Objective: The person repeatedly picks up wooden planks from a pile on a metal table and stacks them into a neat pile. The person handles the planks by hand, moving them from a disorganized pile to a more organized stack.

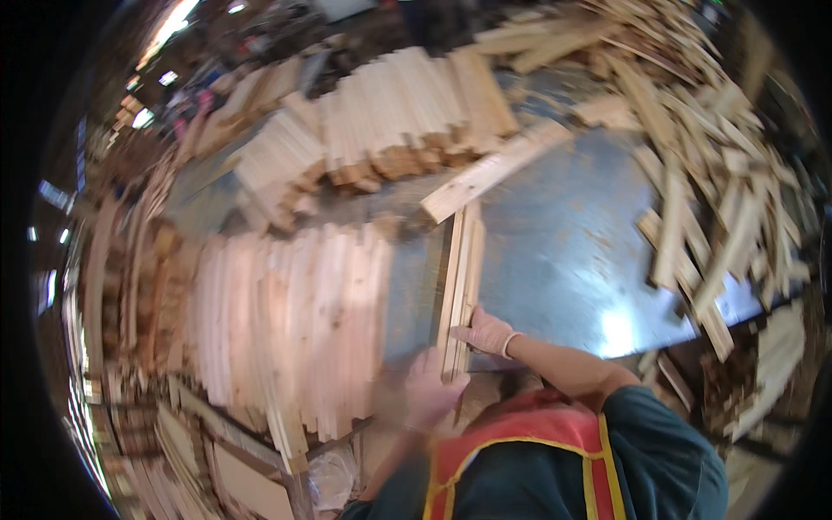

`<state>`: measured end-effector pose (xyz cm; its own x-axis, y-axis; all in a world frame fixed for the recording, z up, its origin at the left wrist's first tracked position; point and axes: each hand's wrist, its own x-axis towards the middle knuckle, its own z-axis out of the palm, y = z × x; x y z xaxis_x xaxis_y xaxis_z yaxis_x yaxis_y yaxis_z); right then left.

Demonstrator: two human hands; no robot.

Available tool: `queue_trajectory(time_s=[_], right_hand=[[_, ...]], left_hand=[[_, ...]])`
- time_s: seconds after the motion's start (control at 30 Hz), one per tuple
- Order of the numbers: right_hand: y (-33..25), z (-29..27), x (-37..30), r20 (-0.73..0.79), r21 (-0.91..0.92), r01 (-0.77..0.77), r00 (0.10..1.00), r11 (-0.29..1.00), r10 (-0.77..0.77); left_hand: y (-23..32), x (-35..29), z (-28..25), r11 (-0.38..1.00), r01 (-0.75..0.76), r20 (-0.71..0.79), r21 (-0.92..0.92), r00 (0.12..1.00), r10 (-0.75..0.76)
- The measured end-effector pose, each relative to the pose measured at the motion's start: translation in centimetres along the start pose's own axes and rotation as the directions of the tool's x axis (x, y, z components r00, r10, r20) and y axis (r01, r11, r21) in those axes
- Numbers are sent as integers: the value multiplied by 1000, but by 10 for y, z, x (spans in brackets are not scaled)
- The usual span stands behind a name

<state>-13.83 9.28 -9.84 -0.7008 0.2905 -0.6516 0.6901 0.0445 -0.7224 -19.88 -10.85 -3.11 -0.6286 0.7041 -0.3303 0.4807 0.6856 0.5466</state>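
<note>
A few narrow wooden strips (462, 269) lie side by side, pointing away from me over the near edge of a blue-grey metal tabletop (563, 251). My right hand (488, 333), in a pale glove, is closed around them from the right, its thumb along the side. My left hand (429, 386), blurred by motion, grips the near end of the same strips. Just beyond their far end, a wider wooden board (496, 171) lies slantwise on the table. Exactly how many strips are in my hands cannot be made out.
To the left stands a broad row of stacked strips (295, 312). Farther back are more stacked pieces (390, 108). A loose heap of offcuts (685, 199) covers the right side, some jutting over the table's edge. Sawdust dots the metal.
</note>
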Motion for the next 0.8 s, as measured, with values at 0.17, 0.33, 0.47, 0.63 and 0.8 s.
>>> queue_trajectory(time_s=[0.17, 0.33, 0.47, 0.63, 0.8], right_hand=[[-79, 52, 63, 330, -102, 341, 898, 935, -292], [-66, -17, 51, 293, 202, 484, 799, 851, -524], [52, -139, 48, -233, 440, 489, 872, 753, -431], [166, -365, -66, -929, -213, -67, 324, 975, -180], [220, -450, -134, -898, 101, -603, 288, 791, 334]], left_hand=[[-66, 32, -5, 817, 159, -290, 554, 957, 11], [-102, 68, -9, 665, 268, -352, 697, 936, -9], [-69, 114, -4, 636, 210, -347, 743, 933, 98], [59, 243, -25, 545, -32, -97, 838, 974, 207], [94, 367, -18, 372, -188, 17, 909, 908, 419]])
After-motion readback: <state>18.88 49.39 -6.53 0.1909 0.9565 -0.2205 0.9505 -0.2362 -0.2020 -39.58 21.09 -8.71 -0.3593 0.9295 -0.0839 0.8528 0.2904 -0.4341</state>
